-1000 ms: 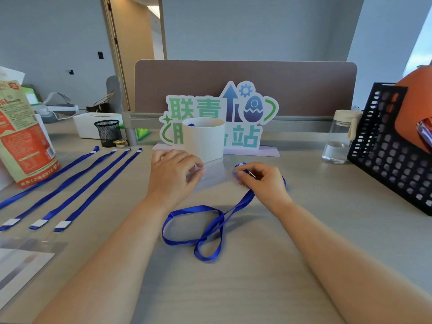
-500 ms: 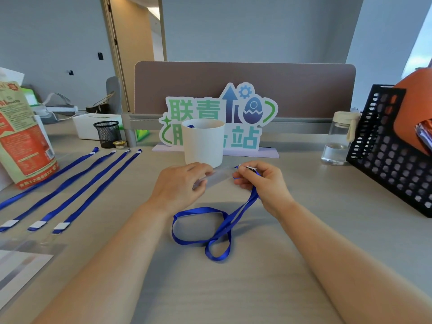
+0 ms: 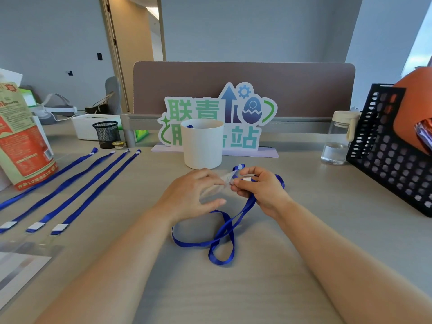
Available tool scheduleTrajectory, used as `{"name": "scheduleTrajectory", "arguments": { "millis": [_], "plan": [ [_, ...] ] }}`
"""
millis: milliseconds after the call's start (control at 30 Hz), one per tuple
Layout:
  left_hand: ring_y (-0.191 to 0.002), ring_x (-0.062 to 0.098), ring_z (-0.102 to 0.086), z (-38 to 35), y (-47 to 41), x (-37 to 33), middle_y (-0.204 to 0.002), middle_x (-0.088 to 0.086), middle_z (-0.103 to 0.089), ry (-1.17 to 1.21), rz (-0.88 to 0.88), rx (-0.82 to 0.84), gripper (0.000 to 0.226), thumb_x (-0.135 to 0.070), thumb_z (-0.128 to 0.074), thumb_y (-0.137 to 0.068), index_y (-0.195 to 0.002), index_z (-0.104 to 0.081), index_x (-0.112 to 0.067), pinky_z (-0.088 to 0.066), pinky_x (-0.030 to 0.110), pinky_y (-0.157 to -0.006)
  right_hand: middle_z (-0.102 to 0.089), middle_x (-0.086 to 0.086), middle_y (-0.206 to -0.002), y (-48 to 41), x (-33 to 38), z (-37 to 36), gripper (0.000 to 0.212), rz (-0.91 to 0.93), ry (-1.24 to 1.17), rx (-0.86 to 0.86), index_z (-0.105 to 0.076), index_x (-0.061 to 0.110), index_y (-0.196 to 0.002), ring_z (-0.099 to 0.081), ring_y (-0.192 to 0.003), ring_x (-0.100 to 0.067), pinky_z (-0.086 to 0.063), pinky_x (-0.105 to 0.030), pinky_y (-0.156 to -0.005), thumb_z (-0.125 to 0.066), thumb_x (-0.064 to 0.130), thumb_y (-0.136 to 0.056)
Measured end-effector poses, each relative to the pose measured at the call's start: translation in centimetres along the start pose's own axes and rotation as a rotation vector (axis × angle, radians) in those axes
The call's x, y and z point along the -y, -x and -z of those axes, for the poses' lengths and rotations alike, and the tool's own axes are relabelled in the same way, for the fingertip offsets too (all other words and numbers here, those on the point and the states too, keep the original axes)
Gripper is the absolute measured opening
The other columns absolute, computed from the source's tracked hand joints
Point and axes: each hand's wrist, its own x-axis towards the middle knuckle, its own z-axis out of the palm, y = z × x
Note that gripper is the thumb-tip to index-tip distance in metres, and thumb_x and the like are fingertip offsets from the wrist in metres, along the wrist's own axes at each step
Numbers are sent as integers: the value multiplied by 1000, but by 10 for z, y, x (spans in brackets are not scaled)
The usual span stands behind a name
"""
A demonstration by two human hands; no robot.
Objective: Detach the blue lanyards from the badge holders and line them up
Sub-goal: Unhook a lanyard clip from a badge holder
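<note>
Grey surface [image 3: 304, 206] carries white cup [image 3: 203, 143], landmark. Left of cup: four blue lanyards [image 3: 77, 185] laid parallel. Just before cup: looped lanyard [image 3: 224, 232], right hand [image 3: 261, 189] fingers pinching its clip end; left hand [image 3: 189, 195] fingers holding clear badge holder [image 3: 225, 180].

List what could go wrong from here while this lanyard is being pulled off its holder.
1. The white cup stands just behind both hands; a sudden release could knock it.
2. The looped lanyard crosses itself, so pulling may tighten it into a knot.
3. The clear badge holder in the left hand looks thin and might tear.
</note>
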Motion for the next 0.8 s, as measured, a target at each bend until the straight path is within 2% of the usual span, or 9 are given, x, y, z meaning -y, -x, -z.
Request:
{"name": "scheduleTrajectory", "arguments": {
  "millis": [67,167,267,400,633,800],
  "plan": [
    [-94,10,-60,-3,0,-5,-105,-10,-64,16,-5,-78,46,-54,-43,-82,-109,-66,-24,-51,30,-78,-69,-11,-80,-1,-2,-2,24,-16,28,-1,-52,7,-95,-69,-64,-13,-54,-18,-58,-68,-1,-79],
    [-82,14,-64,-7,-1,-11,-95,-5,-69,42,27,-151,39,-45,-46,-86,-103,-71,-19,-54,33,-71,-69,-12,-81,-1,-3,-5,29,-26,27,-3,-50,5,-99,-70,-64,-14,-55,-18,-58,-70,-1,-78],
    [-79,15,-66,-9,-2,-16,-91,-2,-71,91,119,-195,27,-34,-58,-83,-98,-74,-17,-53,31,-72,-68,-12,-82,0,-4,-7,27,-44,-7,17,-48,7,-96,-71,-65,-13,-55,-18,-58,-68,-2,-79],
    [-78,13,-65,-10,-4,-17,-89,-1,-73,176,215,-255,13,-17,-69,-81,-93,-76,-15,-51,29,-77,-73,-4,-74,-1,-3,-5,25,-73,-23,78,-48,6,-101,-71,-69,-13,-56,-18,-60,-62,-3,-83],
    [-77,5,-62,-7,-3,-19,-87,-3,-72,310,273,-208,14,-12,-71,-79,-92,-76,-14,-48,16,-76,-73,1,-68,1,-1,-5,23,-8,93,93,-47,8,-95,-70,-67,-11,-56,-18,-62,-63,-3,-82],
    [-77,2,-63,-4,-2,-20,-81,-12,-68,391,349,-139,15,-22,-72,-79,-92,-75,-17,-48,16,-76,-73,2,-69,0,-4,-7,23,53,190,75,-48,12,-84,-69,-70,-12,-54,-20,-67,-68,1,-80]
  ]
}}
